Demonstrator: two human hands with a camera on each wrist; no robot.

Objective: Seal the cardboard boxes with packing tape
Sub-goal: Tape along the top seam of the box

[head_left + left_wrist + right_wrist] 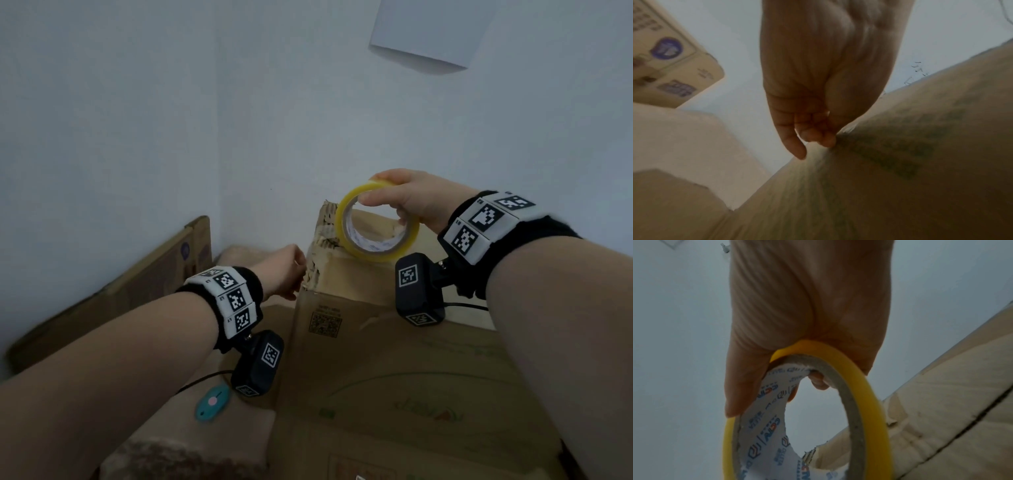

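A yellow-edged roll of clear packing tape stands on its rim on the top of a small cardboard box. My right hand grips the roll from above, thumb through its core; the right wrist view shows the tape roll under the right hand. My left hand is at the box's torn upper left corner. Seen from the left wrist, the left hand has curled fingers and thumb pinching the edge of the box. Whether a tape end lies under them is not visible.
The small box stands on a larger printed carton. A flattened carton leans on the white wall at the left. A teal oval object with a pink dot lies on a low surface near my left wrist.
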